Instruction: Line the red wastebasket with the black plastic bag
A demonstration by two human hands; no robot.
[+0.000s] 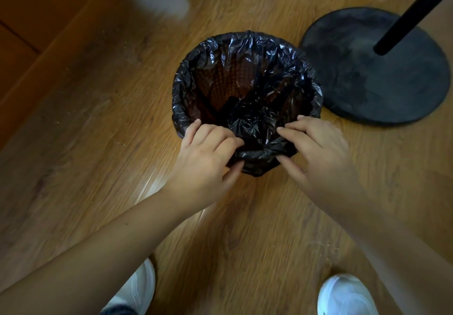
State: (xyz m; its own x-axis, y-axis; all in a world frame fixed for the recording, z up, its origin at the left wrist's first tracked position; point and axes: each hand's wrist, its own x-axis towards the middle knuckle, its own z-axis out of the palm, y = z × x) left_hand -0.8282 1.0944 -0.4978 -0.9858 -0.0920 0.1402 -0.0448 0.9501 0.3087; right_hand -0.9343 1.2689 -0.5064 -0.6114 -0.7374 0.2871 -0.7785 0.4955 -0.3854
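Black plastic bag drapes the red wastebasket at frame centre; we pinch its near rim with left hand and right hand, 2 grips; tug evenly, avoid tearing.

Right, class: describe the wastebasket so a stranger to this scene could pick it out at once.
Start at the wooden floor, then find the round black stand base. Just left of it sits the wastebasket. Unlike the flat base, it is open-topped, with a crinkled black plastic bag folded over its rim.

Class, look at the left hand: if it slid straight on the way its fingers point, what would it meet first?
Probably the bunched black bag inside the wastebasket; the left hand already pinches its rim fold. Depth is uncertain.
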